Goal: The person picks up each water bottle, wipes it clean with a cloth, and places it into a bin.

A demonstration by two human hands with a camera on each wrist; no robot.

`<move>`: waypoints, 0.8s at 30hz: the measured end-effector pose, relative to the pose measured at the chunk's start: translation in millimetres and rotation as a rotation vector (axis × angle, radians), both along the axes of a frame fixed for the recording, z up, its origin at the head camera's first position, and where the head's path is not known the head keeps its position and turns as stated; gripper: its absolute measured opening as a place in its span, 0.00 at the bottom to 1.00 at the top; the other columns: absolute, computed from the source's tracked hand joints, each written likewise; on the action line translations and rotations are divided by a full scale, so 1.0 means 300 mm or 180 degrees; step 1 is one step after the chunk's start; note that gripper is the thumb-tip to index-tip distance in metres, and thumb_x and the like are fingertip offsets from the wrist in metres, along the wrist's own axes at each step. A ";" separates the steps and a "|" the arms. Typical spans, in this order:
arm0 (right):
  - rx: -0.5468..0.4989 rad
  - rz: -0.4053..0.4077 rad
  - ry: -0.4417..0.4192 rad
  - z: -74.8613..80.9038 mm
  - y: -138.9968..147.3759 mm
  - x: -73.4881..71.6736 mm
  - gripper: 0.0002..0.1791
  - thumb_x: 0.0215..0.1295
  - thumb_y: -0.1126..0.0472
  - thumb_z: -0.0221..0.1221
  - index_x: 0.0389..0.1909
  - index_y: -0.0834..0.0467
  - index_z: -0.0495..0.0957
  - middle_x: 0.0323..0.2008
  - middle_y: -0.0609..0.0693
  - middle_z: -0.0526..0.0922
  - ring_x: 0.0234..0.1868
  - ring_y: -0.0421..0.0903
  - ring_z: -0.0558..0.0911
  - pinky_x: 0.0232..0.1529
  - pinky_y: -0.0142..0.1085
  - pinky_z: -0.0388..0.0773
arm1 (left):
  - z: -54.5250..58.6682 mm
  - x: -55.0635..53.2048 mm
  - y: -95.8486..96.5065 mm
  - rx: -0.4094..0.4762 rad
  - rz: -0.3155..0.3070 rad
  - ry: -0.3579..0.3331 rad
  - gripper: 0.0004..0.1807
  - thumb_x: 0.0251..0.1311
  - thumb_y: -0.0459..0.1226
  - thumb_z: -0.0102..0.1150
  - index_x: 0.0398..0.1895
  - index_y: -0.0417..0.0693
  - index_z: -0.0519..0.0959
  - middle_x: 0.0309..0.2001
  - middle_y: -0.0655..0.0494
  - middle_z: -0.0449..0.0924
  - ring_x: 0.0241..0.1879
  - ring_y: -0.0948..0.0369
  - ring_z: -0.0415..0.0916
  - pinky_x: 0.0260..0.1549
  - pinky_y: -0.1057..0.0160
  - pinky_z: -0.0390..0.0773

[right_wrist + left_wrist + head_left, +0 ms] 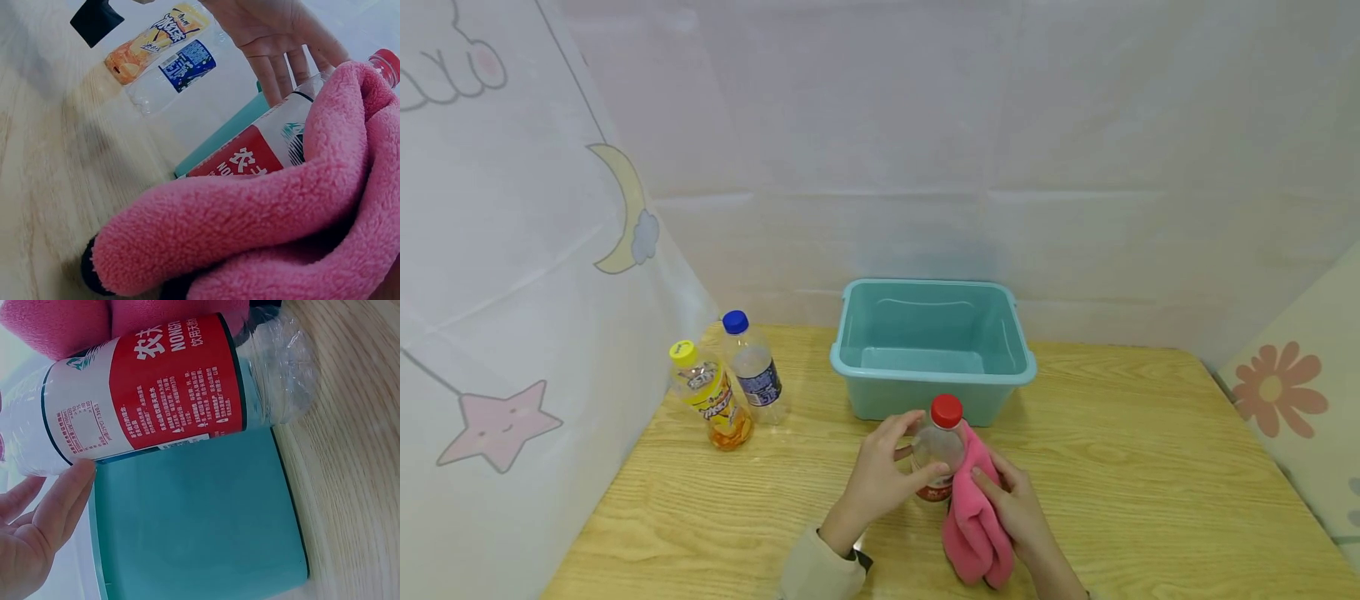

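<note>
A clear plastic water bottle (175, 381) with a red cap and a red-and-white label stands on the table in front of the turquoise bin. My left hand (880, 467) is at the bottle's left side, its fingers spread and fairly straight. In the left wrist view, a fingertip (84, 467) meets the edge of the label. My right hand (1018, 508) grips a fluffy pink cloth (977, 525), thumb on top. Folded and hanging down, the cloth lies against the bottle's right side. In the right wrist view the cloth (250, 219) covers much of the bottle; the right fingers are hidden.
The turquoise bin (932, 373) stands just behind the bottle, near the back edge. At the left of the wooden table (1150, 467) are a yellow-capped bottle (715, 400) with some orange at its base and a blue-capped bottle (756, 371). A pale curtain (880, 167) hangs behind.
</note>
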State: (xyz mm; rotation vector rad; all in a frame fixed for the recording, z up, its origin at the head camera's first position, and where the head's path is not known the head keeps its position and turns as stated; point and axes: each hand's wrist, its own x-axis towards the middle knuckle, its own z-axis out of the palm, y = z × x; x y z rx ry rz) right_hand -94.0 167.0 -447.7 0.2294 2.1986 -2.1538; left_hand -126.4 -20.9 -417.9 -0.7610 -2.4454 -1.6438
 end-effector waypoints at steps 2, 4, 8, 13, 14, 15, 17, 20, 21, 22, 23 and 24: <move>-0.0007 0.0007 -0.0044 -0.005 0.000 -0.001 0.25 0.64 0.67 0.52 0.62 0.69 0.61 0.47 0.60 0.74 0.37 0.38 0.76 0.36 0.30 0.76 | -0.002 0.003 0.004 -0.0011 0.0048 0.0014 0.34 0.48 0.45 0.67 0.57 0.39 0.68 0.48 0.51 0.73 0.48 0.55 0.72 0.38 0.65 0.79; 0.0008 0.0017 -0.0072 -0.005 0.000 -0.001 0.26 0.64 0.67 0.52 0.62 0.69 0.61 0.48 0.60 0.74 0.38 0.38 0.76 0.37 0.30 0.76 | -0.004 0.006 0.008 -0.0019 0.0103 0.0054 0.34 0.48 0.45 0.68 0.57 0.39 0.69 0.48 0.51 0.73 0.47 0.55 0.72 0.38 0.64 0.79; 0.0095 0.0000 -0.0063 -0.001 0.006 0.003 0.26 0.64 0.66 0.53 0.62 0.68 0.63 0.50 0.61 0.73 0.40 0.37 0.75 0.39 0.29 0.75 | -0.004 0.014 0.018 -0.0016 0.0206 0.0133 0.33 0.47 0.45 0.68 0.56 0.40 0.69 0.48 0.51 0.73 0.47 0.56 0.72 0.38 0.65 0.79; 0.0327 -0.0020 0.0030 0.009 0.025 0.015 0.27 0.62 0.65 0.55 0.62 0.66 0.63 0.55 0.62 0.70 0.44 0.33 0.73 0.42 0.26 0.73 | -0.001 0.018 0.025 -0.0020 0.0224 0.0154 0.33 0.47 0.45 0.68 0.55 0.42 0.69 0.48 0.51 0.73 0.47 0.56 0.72 0.38 0.67 0.78; 0.0395 -0.0025 0.0033 0.011 0.031 0.018 0.27 0.62 0.64 0.56 0.62 0.65 0.63 0.57 0.62 0.69 0.44 0.31 0.72 0.43 0.25 0.72 | 0.000 0.019 0.025 -0.0027 0.0222 0.0153 0.33 0.47 0.45 0.68 0.55 0.42 0.69 0.48 0.51 0.73 0.47 0.56 0.72 0.38 0.67 0.78; 0.0456 -0.0019 0.0043 0.014 0.037 0.021 0.28 0.63 0.64 0.56 0.63 0.65 0.63 0.58 0.62 0.68 0.45 0.29 0.71 0.44 0.24 0.71 | 0.001 0.019 0.026 -0.0029 0.0220 0.0152 0.33 0.47 0.45 0.68 0.55 0.42 0.69 0.48 0.51 0.73 0.47 0.56 0.72 0.39 0.68 0.78; 0.0580 -0.0042 0.0077 0.022 0.051 0.029 0.27 0.63 0.63 0.56 0.63 0.64 0.63 0.59 0.62 0.68 0.45 0.26 0.70 0.45 0.23 0.70 | 0.002 0.019 0.026 -0.0033 0.0212 0.0163 0.33 0.47 0.44 0.68 0.55 0.41 0.69 0.47 0.51 0.73 0.46 0.56 0.72 0.38 0.68 0.78; 0.0865 -0.0093 0.0211 0.031 0.074 0.041 0.27 0.63 0.62 0.56 0.62 0.65 0.64 0.57 0.63 0.69 0.44 0.25 0.69 0.44 0.22 0.70 | 0.003 0.019 0.026 -0.0034 0.0207 0.0196 0.33 0.47 0.44 0.68 0.55 0.39 0.69 0.47 0.50 0.73 0.46 0.56 0.73 0.38 0.69 0.78; 0.0942 -0.0109 0.0264 0.035 0.082 0.044 0.27 0.63 0.62 0.56 0.61 0.65 0.65 0.57 0.63 0.70 0.44 0.26 0.70 0.43 0.22 0.71 | 0.003 0.019 0.026 -0.0033 0.0206 0.0205 0.33 0.47 0.43 0.68 0.55 0.39 0.69 0.47 0.50 0.73 0.46 0.56 0.73 0.38 0.70 0.78; 0.1034 -0.0136 0.0318 0.037 0.090 0.048 0.26 0.63 0.63 0.56 0.61 0.65 0.65 0.56 0.63 0.71 0.43 0.27 0.71 0.42 0.23 0.71 | 0.003 0.019 0.025 -0.0037 0.0204 0.0218 0.33 0.47 0.43 0.68 0.55 0.38 0.69 0.47 0.50 0.73 0.46 0.56 0.73 0.38 0.70 0.78; 0.1101 -0.0156 0.0347 0.039 0.097 0.051 0.26 0.63 0.63 0.56 0.61 0.65 0.66 0.55 0.63 0.72 0.42 0.27 0.71 0.41 0.23 0.72 | 0.003 0.019 0.024 -0.0041 0.0204 0.0227 0.33 0.47 0.43 0.68 0.55 0.38 0.69 0.47 0.50 0.73 0.46 0.56 0.73 0.38 0.69 0.78; 0.1162 -0.0161 0.0362 0.043 0.104 0.054 0.26 0.63 0.62 0.56 0.61 0.65 0.66 0.54 0.63 0.72 0.42 0.27 0.71 0.40 0.23 0.72 | 0.003 0.019 0.023 -0.0041 0.0201 0.0233 0.33 0.47 0.43 0.68 0.55 0.38 0.69 0.47 0.50 0.73 0.46 0.56 0.73 0.38 0.69 0.78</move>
